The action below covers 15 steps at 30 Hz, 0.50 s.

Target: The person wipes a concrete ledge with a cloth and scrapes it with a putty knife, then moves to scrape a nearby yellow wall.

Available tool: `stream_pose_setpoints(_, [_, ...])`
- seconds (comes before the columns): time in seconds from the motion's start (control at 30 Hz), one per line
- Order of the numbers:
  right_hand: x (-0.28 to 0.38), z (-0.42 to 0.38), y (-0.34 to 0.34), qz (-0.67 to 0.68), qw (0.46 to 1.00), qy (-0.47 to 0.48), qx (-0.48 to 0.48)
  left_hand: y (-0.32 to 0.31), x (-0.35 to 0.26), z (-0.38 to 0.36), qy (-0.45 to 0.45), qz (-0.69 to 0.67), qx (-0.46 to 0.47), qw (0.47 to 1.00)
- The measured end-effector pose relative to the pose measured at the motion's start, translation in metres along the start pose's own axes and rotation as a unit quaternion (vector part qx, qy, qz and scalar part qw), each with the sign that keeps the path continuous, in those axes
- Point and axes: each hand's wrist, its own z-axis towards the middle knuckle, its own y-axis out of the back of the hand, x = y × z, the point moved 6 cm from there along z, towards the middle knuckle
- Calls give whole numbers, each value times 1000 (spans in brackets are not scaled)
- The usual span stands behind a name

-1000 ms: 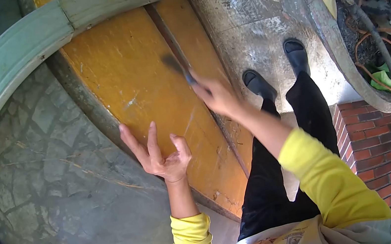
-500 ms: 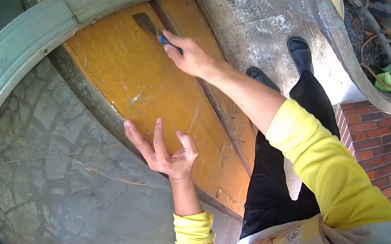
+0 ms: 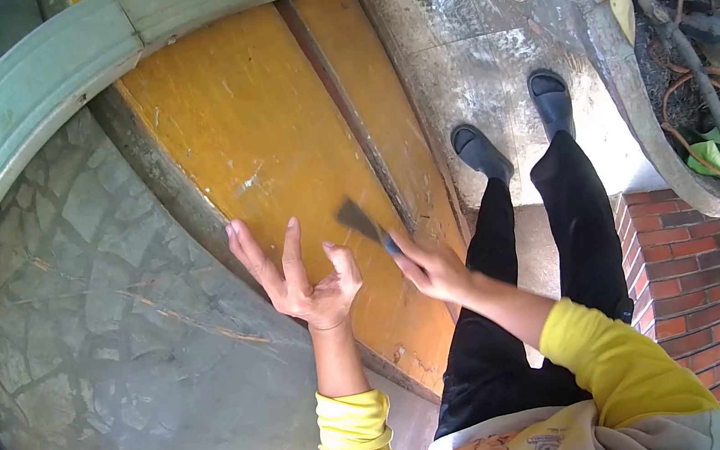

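Note:
My right hand [image 3: 434,270] grips the handle of a putty knife [image 3: 359,219], its dark flat blade pointing up and left over the board. The blade is a little blurred. Beneath it lies a yellow-painted wooden board [image 3: 258,120], scuffed with pale scratches and small chips. My left hand [image 3: 304,283] rests at the board's left edge with its fingers spread, holding nothing. The blade is to the right of my left thumb.
A pale green curved frame [image 3: 36,77] crosses the board's upper end. Stone-patterned grey floor [image 3: 62,267] stretches to the left. My sandalled feet [image 3: 481,153] stand on concrete at the right, near a planter [image 3: 610,70] with twigs and a brick wall [image 3: 692,261].
My right hand has pulled the putty knife down the board, from its upper end to beside my left hand. My left hand has stayed in place.

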Motion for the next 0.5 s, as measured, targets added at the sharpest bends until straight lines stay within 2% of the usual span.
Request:
stream_pose_setpoints(0.1, [32, 143, 23, 55, 994, 34, -87, 0, 0, 1, -2, -4, -4, 1000])
stream_pose_setpoints(0.13, [39, 189, 32, 62, 987, 78, -128, 0, 1, 1, -1, -5, -7, 1000])
stream_pose_setpoints(0.17, [52, 227, 46, 29, 990, 70, -118, 1, 1, 1, 1, -7, -8, 1000])
stream_pose_setpoints(0.2, [61, 251, 57, -5, 992, 61, -111, 1, 0, 0, 2, -12, -9, 1000])
stream_pose_setpoints(0.27, [53, 264, 59, 13, 990, 67, -128, 0, 0, 0, 4, -20, -11, 1000])
stream_pose_setpoints(0.3, [50, 265, 60, 23, 988, 71, -135, 1, 0, 0, 5, -22, -14, 1000])
stream_pose_setpoints(0.37, [48, 225, 54, 29, 995, 38, -89, 1, 0, 0, 2, -20, -14, 1000])
stream_pose_setpoints(0.4, [60, 189, 58, -18, 998, 16, -59, 2, 0, 0, 0, -18, -13, 1000])
stream_pose_setpoints(0.43, [35, 149, 36, 43, 998, 22, -49, 1, 0, 1, 0, -19, -12, 1000])
stream_pose_setpoints(0.5, [22, 62, 19, 4, 999, -10, 38, 2, 0, 1, 3, -16, -6, 1000])
